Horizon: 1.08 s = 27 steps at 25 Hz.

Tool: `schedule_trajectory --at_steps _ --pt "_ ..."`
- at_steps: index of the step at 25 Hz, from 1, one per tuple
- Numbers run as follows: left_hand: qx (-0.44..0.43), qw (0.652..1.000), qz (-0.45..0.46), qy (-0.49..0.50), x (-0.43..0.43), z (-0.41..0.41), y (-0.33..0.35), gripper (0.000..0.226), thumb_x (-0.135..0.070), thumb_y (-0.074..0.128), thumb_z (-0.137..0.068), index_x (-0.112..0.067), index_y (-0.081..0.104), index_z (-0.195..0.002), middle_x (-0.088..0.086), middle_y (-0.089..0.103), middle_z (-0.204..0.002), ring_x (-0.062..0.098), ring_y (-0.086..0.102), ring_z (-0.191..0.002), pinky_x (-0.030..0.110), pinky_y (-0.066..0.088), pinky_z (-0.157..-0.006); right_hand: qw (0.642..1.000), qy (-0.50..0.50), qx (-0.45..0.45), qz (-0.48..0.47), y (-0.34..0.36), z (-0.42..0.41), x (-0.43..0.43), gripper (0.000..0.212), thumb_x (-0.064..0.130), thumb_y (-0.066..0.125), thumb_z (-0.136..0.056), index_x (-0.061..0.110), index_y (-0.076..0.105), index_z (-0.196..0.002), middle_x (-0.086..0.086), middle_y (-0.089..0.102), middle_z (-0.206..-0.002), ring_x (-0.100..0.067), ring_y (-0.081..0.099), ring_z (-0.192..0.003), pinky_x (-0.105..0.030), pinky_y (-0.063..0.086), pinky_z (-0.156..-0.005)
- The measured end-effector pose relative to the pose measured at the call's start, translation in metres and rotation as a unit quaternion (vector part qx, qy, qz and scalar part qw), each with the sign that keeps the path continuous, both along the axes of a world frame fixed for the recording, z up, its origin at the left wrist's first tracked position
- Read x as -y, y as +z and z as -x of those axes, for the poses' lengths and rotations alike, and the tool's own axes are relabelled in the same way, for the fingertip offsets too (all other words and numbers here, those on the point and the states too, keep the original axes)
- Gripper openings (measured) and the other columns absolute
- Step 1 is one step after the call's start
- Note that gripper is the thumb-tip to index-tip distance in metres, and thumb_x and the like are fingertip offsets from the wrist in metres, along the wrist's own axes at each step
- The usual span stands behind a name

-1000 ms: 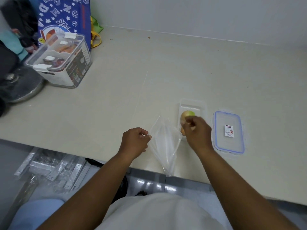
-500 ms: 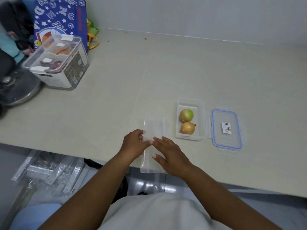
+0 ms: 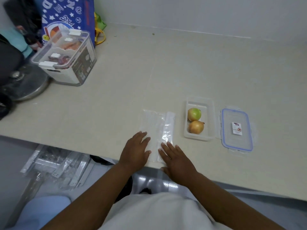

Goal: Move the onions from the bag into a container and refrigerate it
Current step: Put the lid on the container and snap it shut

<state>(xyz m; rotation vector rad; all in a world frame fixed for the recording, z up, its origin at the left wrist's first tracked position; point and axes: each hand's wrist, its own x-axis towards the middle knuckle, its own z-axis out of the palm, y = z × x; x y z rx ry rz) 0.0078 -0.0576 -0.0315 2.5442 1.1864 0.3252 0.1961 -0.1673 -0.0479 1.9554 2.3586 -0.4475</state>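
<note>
Two onions lie in a clear rectangular container (image 3: 211, 113) on the counter: a greenish one (image 3: 194, 114) behind a brown one (image 3: 196, 127). To the container's right its blue-rimmed lid (image 3: 235, 128) rests flat. Left of the container the empty clear plastic bag (image 3: 157, 128) lies flat on the counter, partly folded. My left hand (image 3: 135, 151) and my right hand (image 3: 176, 159) both rest palm-down, fingers spread, on the bag's near end at the counter's front edge.
A white lidded storage box (image 3: 66, 58) with food stands at the back left, with a blue printed bag (image 3: 68, 14) behind it and a metal pot lid (image 3: 23, 83) beside it. Plastic-wrapped items (image 3: 54, 165) lie on the floor below the counter edge.
My right hand dropped the second onion into the container and came back to the bag. The bag went from held up to lying flat, and both hands now press it down.
</note>
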Motion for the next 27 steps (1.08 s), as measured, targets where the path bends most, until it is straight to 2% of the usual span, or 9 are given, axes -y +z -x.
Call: schedule_trajectory --at_steps 2,5,9,13,16,19,22,25,27 --pt "-0.074 0.997 0.009 -0.028 -0.009 0.003 -0.008 0.053 -0.023 0.068 -0.083 -0.004 0.055 -0.131 0.019 0.046 -0.146 0.037 0.038 -0.139 0.047 0.036 -0.109 1.000 -0.005 0.006 0.015 0.001 0.001 -0.027 0.071 0.047 0.044 -0.094 0.015 0.018 -0.152 -0.010 0.008 -0.163 -0.030 0.003 -0.150 -0.046 0.007 -0.120" --pt "-0.181 0.982 0.046 -0.012 -0.043 0.001 -0.013 0.056 -0.031 0.047 -0.095 -0.010 0.034 -0.146 0.012 0.020 -0.160 0.030 0.014 -0.148 0.046 0.020 -0.117 0.999 -0.007 0.014 0.034 0.007 0.000 -0.071 0.073 0.047 0.046 -0.094 0.016 0.016 -0.152 -0.008 0.006 -0.163 -0.027 0.001 -0.150 -0.046 0.006 -0.120" --pt "-0.214 0.975 0.060 -0.002 -0.076 -0.004 -0.013 0.056 -0.030 0.040 -0.098 -0.013 0.027 -0.149 0.009 0.013 -0.162 0.027 0.007 -0.149 0.045 0.015 -0.118 0.997 -0.008 0.037 0.061 0.015 0.001 -0.111 0.073 0.046 0.046 -0.094 0.016 0.014 -0.152 -0.006 0.003 -0.164 -0.025 -0.002 -0.150 -0.045 0.008 -0.120" --pt "-0.167 0.984 0.049 0.020 -0.070 -0.004 -0.011 0.054 -0.021 0.043 -0.096 -0.009 0.031 -0.148 0.012 0.016 -0.161 0.029 0.009 -0.149 0.045 0.014 -0.119 0.998 -0.021 0.024 0.049 0.025 0.008 -0.110 0.073 0.043 0.048 -0.095 0.013 0.015 -0.152 -0.008 0.002 -0.163 -0.027 -0.002 -0.150 -0.044 0.011 -0.121" --pt "-0.073 0.996 0.033 0.046 -0.051 -0.017 0.002 0.052 -0.018 0.050 -0.094 -0.005 0.040 -0.143 0.016 0.031 -0.156 0.031 0.020 -0.147 0.045 0.016 -0.120 0.995 -0.058 -0.063 -0.045 0.037 0.008 -0.082 0.066 0.036 0.056 -0.092 0.011 0.030 -0.148 -0.011 0.017 -0.161 -0.028 0.012 -0.149 -0.042 0.021 -0.118" --pt "0.048 0.999 -0.003 -0.002 -0.029 -0.051 0.022 0.041 -0.013 0.061 -0.087 -0.002 0.058 -0.127 0.019 0.057 -0.134 0.036 0.047 -0.130 0.046 0.038 -0.110 0.964 -0.139 -0.111 -0.197 0.046 -0.017 -0.034 0.051 0.030 0.060 -0.091 0.008 0.051 -0.135 -0.015 0.047 -0.145 -0.031 0.042 -0.135 -0.040 0.036 -0.109" --pt "0.124 0.987 -0.006 -0.103 -0.003 -0.107 0.040 0.032 -0.012 0.062 -0.086 -0.002 0.064 -0.116 0.017 0.064 -0.116 0.034 0.059 -0.110 0.041 0.051 -0.092 0.914 -0.284 -0.107 -0.270 0.045 -0.075 0.018 0.040 0.028 0.058 -0.090 0.009 0.057 -0.126 -0.013 0.058 -0.129 -0.029 0.052 -0.120 -0.041 0.046 -0.099" --pt "0.109 0.971 0.025 -0.213 0.029 -0.165 0.046 0.031 -0.013 0.059 -0.087 -0.002 0.064 -0.116 0.016 0.064 -0.113 0.033 0.060 -0.104 0.041 0.053 -0.083 0.892 -0.412 -0.062 -0.177 0.032 -0.141 0.055 0.050 0.028 0.061 -0.089 0.007 0.050 -0.133 -0.016 0.050 -0.140 -0.034 0.046 -0.129 -0.047 0.044 -0.102" --pt "0.057 0.957 0.053 -0.280 0.050 -0.200 0.042 0.038 -0.014 0.056 -0.089 -0.001 0.058 -0.125 0.018 0.059 -0.125 0.035 0.056 -0.114 0.043 0.051 -0.089 0.897 -0.440 -0.005 -0.046 0.022 -0.176 0.074 0.063 0.037 0.056 -0.092 0.008 0.036 -0.144 -0.014 0.031 -0.155 -0.034 0.028 -0.143 -0.047 0.037 -0.108"
